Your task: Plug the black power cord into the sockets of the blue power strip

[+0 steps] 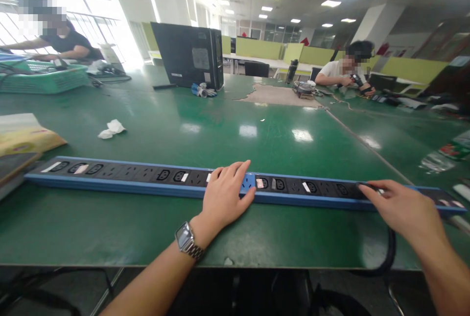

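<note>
A long blue and black power strip (128, 173) lies across the green table near its front edge, its sockets facing up. My left hand (225, 191) rests on the middle of the strip beside a blue socket, fingers stretched out and nothing held. Toward the strip's right end, my right hand (406, 210) pinches a black plug (365, 187) at the sockets. Whether the plug sits in a socket or only touches it is hidden by my fingers. A thick black cable (391, 252) hangs below my right hand over the table edge.
A black computer case (191, 56) stands at the back, with gloves (203, 90) before it. Crumpled tissue (112, 129) lies behind the strip. A green basket (44, 80) is at left, a plastic bottle (450, 152) at right. Two other people (69, 41) sit across the table.
</note>
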`<action>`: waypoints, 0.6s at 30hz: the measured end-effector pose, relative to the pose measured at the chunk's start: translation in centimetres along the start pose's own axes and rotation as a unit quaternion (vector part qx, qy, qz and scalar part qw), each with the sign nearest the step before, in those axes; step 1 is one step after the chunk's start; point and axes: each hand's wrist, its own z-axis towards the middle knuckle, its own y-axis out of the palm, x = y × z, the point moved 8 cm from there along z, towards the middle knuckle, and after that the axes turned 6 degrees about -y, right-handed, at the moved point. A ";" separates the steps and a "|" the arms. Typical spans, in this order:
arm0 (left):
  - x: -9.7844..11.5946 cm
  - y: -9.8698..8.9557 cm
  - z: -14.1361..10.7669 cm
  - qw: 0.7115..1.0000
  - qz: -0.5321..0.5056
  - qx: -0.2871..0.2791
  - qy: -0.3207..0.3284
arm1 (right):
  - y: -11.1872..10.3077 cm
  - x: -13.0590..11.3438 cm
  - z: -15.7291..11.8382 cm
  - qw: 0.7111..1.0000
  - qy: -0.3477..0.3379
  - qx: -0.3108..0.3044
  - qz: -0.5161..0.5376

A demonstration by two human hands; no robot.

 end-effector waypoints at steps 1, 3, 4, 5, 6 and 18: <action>0.0 0.0 0.0 1.000 -0.001 -0.004 0.000 | -0.7 0.2 0.1 1.000 0.007 0.005 0.006; -0.1 0.1 0.1 1.000 -0.004 -0.012 -0.003 | -3.0 0.2 0.5 0.998 0.036 0.040 0.013; -0.1 0.1 0.2 1.000 -0.006 -0.015 -0.007 | -4.3 -0.4 0.6 0.996 0.050 0.065 0.022; 0.0 0.1 0.3 1.000 -0.011 -0.014 -0.011 | -5.5 -1.4 0.7 0.994 0.059 0.085 0.038; 0.2 0.1 0.4 1.000 -0.022 -0.007 -0.017 | -6.1 -3.1 0.6 0.992 0.051 0.086 0.073; -3.2 -6.5 -1.3 0.964 -0.152 0.218 -0.004 | 1.3 -18.8 -4.5 0.902 -0.110 -0.110 0.402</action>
